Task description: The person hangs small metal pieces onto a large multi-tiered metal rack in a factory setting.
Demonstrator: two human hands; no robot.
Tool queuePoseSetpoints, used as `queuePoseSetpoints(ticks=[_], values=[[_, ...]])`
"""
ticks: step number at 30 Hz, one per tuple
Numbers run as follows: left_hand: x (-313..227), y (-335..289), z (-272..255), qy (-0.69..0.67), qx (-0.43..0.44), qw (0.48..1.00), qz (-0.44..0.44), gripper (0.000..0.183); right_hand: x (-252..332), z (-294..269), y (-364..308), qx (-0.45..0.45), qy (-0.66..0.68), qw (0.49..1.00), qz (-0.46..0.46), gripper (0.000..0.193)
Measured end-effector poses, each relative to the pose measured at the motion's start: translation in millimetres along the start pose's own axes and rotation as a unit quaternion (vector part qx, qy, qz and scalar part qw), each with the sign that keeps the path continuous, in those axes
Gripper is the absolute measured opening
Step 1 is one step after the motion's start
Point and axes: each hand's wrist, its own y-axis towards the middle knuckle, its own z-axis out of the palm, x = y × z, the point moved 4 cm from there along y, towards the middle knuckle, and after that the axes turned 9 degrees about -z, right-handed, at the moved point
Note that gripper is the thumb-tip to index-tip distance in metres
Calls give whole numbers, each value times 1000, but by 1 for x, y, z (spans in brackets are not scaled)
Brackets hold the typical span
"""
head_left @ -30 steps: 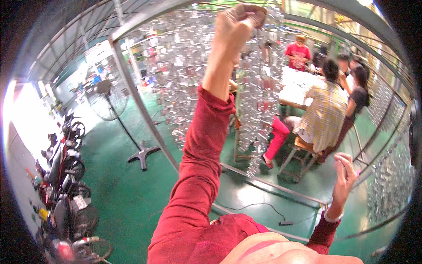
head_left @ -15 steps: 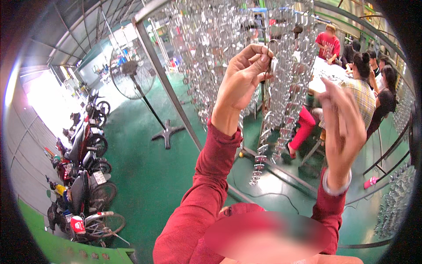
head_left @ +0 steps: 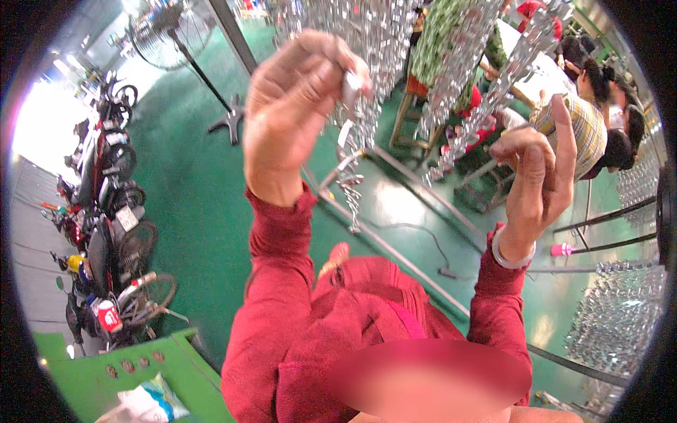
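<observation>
My left hand point(head_left: 300, 116), raised at the upper middle, is closed in a pinch on a small shiny metal piece point(head_left: 350, 86). Below it dangles a strand of metal pieces point(head_left: 349, 187); whether it is joined to the pinched piece is hard to tell. My right hand point(head_left: 536, 173), with a pale band at the wrist, is held up at the right. One finger points up, the others bend toward the thumb, and nothing shows in it. Just left of it hangs another strand of metal pieces point(head_left: 469, 130).
Dense metal strands point(head_left: 381, 42) hang ahead from a frame point(head_left: 233, 35). At the far right, seated people point(head_left: 575, 134) work around a white table point(head_left: 546, 74). More strands point(head_left: 613, 310) hang low at the right. A pedestal fan point(head_left: 187, 53) and parked motorbikes point(head_left: 102, 211) stand left; a green table point(head_left: 141, 363) is nearer.
The view has tipped downward. My left hand has left the hook at the top of a strand and come lower and left, now pinching a metal piece. Fingers on my right hand have bent.
</observation>
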Motion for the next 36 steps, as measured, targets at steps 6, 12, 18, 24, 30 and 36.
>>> queuePoseSetpoints(ticks=[6, 12, 18, 24, 30, 36], values=[[-12, -15, -23, -2, -14, 1000, 7, 11, -12, 2, -9, -25, -6, 1000, -14, 23], [-6, -34, -31, 107, -49, 993, -17, 12, 3, 41, -12, 157, 1, 985, -67, 14], [17, -46, -46, 276, -2, 961, -18, 16, -20, 119, -40, 92, -9, 994, 53, 41], [34, -47, -73, 249, 59, 963, -87, 20, -39, 152, -82, -27, -52, 992, 111, 36], [44, -43, -86, 203, 159, 961, -99, 16, -34, 172, -117, -168, -77, 979, 91, 35], [50, -40, -90, 173, 201, 960, -89, 21, -26, 188, -127, -280, -171, 939, 107, 29]])
